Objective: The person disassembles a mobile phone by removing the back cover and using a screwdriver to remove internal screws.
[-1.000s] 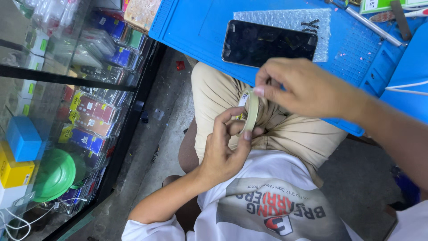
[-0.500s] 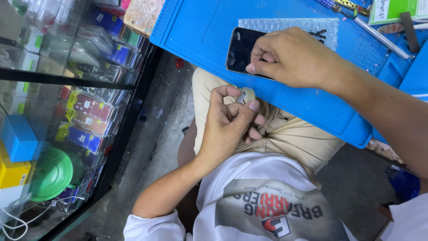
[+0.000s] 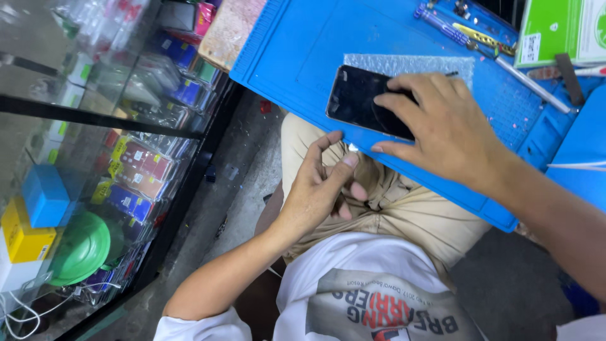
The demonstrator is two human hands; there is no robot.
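While flat on the dark phone (image 3: 363,101), right hand (image 3: 442,126) open, left hand (image 3: 319,189) loosely curled over the lap.

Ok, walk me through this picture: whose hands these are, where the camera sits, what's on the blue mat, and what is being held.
There is no machine here: a seated person works with two bare hands, and the single camera is worn on their head, looking down over their lap.

The right hand lies on a dark smartphone, fingers spread over its screen. The phone rests on a sheet of bubble wrap on a blue work mat.

The left hand is raised over the lap just below the mat's edge, fingers curled. Whether it holds something small cannot be seen.

At the mat's far end lie slim hand tools and a green box. On the left stands a glass display case of packaged goods.
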